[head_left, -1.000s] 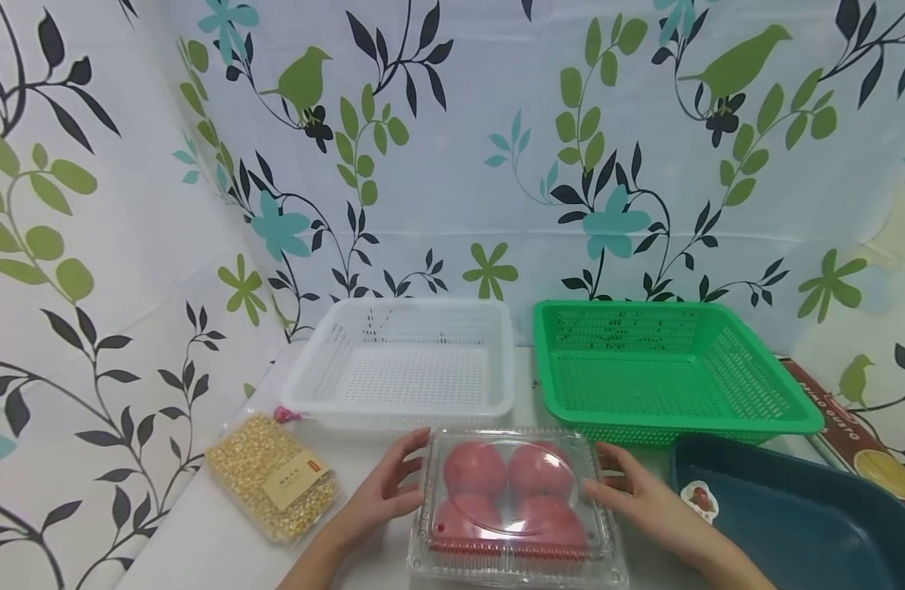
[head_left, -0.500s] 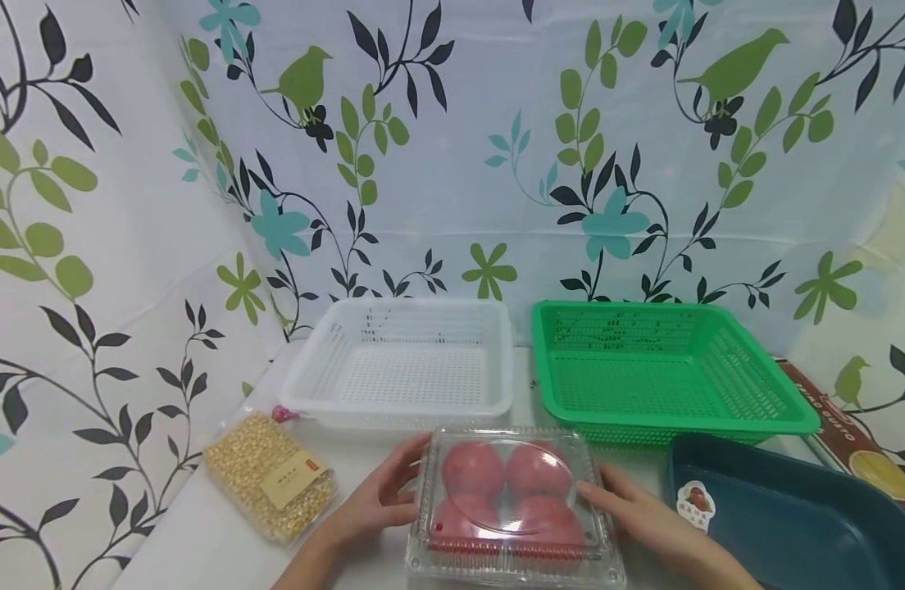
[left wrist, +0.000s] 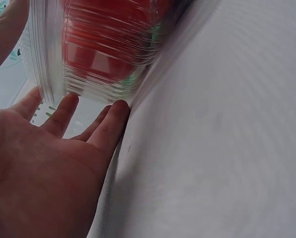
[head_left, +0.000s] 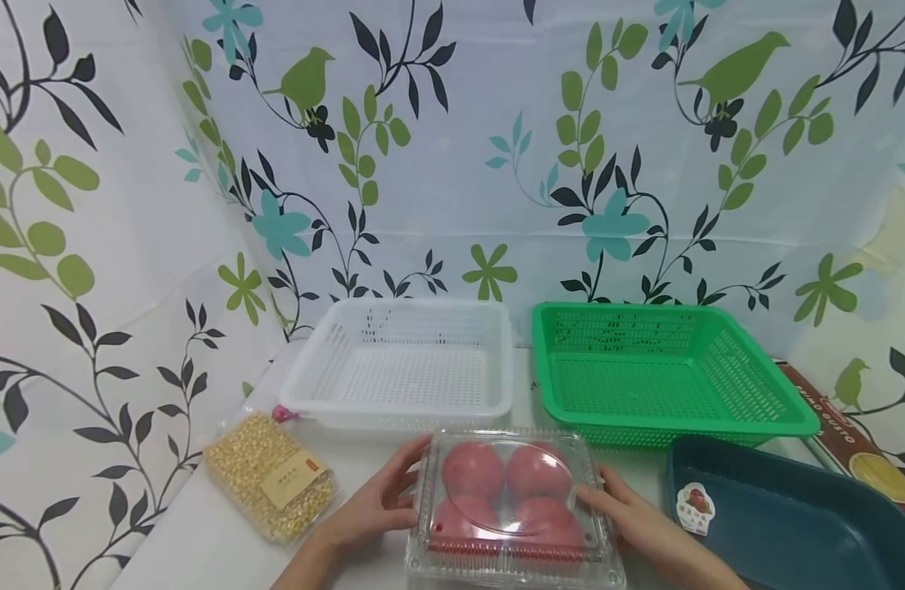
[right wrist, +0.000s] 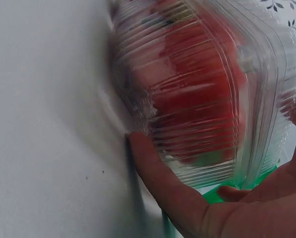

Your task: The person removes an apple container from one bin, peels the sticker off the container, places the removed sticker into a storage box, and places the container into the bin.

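Observation:
A clear plastic clamshell box [head_left: 507, 565] with several round red fruits, which look like tomatoes [head_left: 473, 469], sits on the white table at the front. From the left, my left hand [head_left: 379, 500] reaches to its side; in the left wrist view the fingers spread, fairly straight, with fingertips [left wrist: 119, 106] right at the lower wall. My right hand [head_left: 629, 516] grips the opposite side. Its thumb lies over the lid's edge, and in the right wrist view one finger [right wrist: 160, 178] reaches to the base near the tabletop. The lid is closed.
A white basket [head_left: 401, 406] and a green basket [head_left: 681, 430] stand behind the box. A bag of yellow kernels [head_left: 246, 459] lies left. On the right are a dark blue tray [head_left: 784, 463] with a sticker [head_left: 694, 508] and a brown package [head_left: 821, 410]. Patterned cloth [head_left: 452, 205] hangs behind.
My right hand has come in closer against the box, its fingers drawing down the side. The left hand has lowered slightly beside it. The box has barely moved.

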Demonstrator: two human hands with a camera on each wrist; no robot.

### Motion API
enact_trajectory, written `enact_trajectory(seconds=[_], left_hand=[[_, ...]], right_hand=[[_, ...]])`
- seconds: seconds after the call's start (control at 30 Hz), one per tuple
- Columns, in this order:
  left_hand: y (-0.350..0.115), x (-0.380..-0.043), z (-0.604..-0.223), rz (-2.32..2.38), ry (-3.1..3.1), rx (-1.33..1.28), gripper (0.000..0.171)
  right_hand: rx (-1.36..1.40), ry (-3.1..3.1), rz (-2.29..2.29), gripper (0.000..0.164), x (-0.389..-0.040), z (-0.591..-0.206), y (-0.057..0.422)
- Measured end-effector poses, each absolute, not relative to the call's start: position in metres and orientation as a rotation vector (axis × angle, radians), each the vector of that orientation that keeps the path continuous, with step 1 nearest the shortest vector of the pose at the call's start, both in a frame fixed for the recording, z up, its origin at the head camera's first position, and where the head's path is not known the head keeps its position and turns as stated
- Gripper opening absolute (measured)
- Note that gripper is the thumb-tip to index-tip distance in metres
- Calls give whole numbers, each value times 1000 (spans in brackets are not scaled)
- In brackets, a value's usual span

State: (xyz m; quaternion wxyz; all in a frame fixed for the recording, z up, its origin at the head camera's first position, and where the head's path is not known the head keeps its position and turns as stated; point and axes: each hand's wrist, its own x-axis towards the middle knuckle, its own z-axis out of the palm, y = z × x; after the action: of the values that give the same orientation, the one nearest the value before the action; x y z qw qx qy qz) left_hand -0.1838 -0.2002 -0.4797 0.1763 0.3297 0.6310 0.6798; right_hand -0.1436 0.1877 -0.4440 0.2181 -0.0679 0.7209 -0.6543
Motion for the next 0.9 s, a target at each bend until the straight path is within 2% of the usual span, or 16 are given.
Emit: enact_trajectory(seconds=[0.37, 0.9], left_hand=[[-200, -183, -478, 1898, 1810, 915, 95], [-197, -180, -478, 1943, 1885, 929, 91]], right_hand=[[-90, 1972, -1803, 76, -145, -444, 184], [-164, 1891, -1858, 75, -140, -439, 184]])
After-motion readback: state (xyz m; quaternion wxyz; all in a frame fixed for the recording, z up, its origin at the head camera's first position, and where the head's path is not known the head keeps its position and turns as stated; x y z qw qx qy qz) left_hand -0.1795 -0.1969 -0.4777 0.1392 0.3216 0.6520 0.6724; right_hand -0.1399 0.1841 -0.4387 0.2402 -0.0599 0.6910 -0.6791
